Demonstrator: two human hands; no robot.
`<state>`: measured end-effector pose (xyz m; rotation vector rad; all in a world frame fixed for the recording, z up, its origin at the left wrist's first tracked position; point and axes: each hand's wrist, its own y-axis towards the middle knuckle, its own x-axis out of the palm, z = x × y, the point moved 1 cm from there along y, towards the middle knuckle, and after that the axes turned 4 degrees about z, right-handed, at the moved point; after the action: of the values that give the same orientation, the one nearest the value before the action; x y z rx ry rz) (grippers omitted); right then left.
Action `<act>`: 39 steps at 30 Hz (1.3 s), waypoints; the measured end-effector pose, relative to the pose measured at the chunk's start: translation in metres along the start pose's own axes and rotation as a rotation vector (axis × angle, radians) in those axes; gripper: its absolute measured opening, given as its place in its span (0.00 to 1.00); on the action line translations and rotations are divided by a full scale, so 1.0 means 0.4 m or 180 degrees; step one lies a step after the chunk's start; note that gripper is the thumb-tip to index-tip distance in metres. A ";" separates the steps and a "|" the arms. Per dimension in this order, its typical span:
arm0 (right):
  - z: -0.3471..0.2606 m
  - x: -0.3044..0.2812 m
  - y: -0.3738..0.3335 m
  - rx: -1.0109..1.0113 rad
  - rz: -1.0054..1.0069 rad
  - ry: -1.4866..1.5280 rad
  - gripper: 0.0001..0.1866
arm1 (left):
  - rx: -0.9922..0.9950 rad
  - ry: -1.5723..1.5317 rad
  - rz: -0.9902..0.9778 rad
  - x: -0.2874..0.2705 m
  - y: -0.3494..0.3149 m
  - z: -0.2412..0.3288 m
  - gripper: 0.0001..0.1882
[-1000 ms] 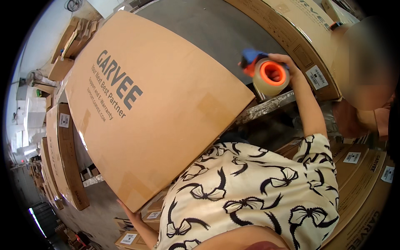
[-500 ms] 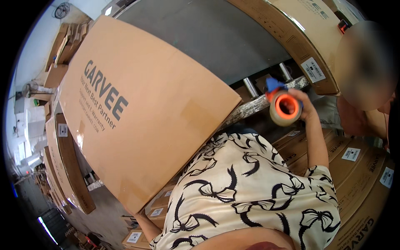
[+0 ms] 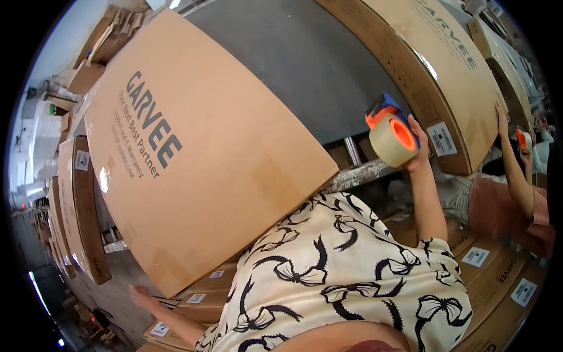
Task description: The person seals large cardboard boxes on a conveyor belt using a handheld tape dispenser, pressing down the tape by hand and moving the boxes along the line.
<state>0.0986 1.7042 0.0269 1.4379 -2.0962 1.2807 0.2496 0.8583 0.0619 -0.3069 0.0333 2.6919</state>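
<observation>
A large flat cardboard box (image 3: 217, 176) with printed lettering lies tilted across the conveyor in front of me. In my right hand (image 3: 417, 154), at the right, is a blue and orange tape dispenser (image 3: 394, 139) with a thick roll of clear tape, held up beyond the box's right corner. My fingers are wrapped round its far side, partly hidden by the roll. My left hand (image 3: 142, 297) is off the box, just past its near left corner. Motion blurs its fingers.
Another long box (image 3: 431, 64) lies on the dark conveyor belt (image 3: 293, 58) at the right. A co-worker's hand (image 3: 502, 120) rests on it, and an orange tape dispenser (image 3: 524, 141) is beside that person. Metal rollers (image 3: 352, 151) show at the belt's edge. Labelled boxes (image 3: 489, 270) are stacked close behind me.
My left hand has come away from the box's near corner, outward to the left. The tape dispenser has turned in my right hand. My view has shifted, showing more of the co-worker's side.
</observation>
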 end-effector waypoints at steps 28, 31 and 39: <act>0.038 0.116 -0.097 0.0818 -0.1756 -0.0341 0.25 | 0.6804 0.0582 -0.4557 1.161 -1.043 0.453 0.06; 0.118 0.148 -0.133 0.0985 -0.0748 0.0527 0.25 | 0.7497 0.0556 -0.4266 1.216 -1.003 0.482 0.05; 0.208 0.001 -0.194 0.0844 0.0878 0.1528 0.32 | 0.4443 0.1391 -0.2276 0.973 -0.466 0.410 0.08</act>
<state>0.1845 1.6298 0.0195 0.8207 -1.8847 1.8508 -0.0505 1.2001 0.1409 -0.3246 1.4834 1.3615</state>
